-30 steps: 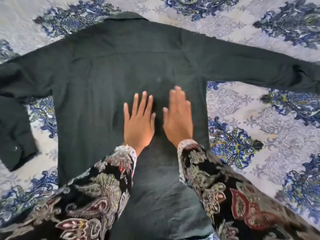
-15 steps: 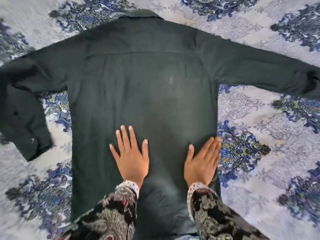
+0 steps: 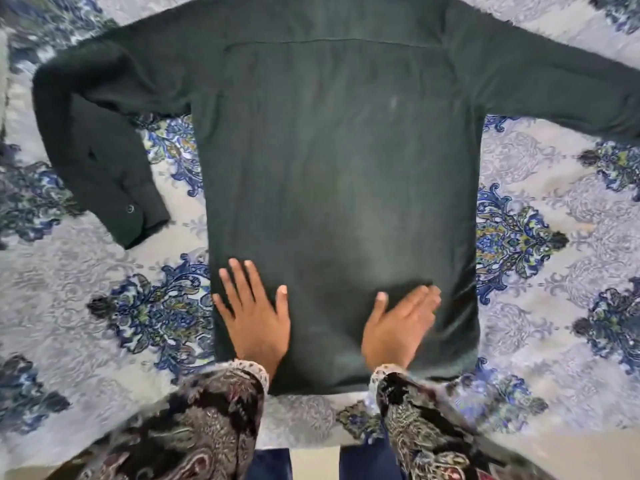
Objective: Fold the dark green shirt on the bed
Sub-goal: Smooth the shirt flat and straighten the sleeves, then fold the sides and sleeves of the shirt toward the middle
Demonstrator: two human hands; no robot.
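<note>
Shirt (image 3: 339, 161) collar & right cuff cut off by frame edges; right hand (image 3: 398, 327) fingertips blurred.

The shirt (image 3: 339, 174) lies spread flat on the bed (image 3: 554, 306), filling the upper and middle frame. Its one sleeve (image 3: 104, 168) bends down at the left; the other sleeve (image 3: 554, 81) runs to the right edge. Both hands, left hand (image 3: 252, 317) and right hand (image 3: 398, 327), rest flat on its lower part, at bottom centre.
</note>
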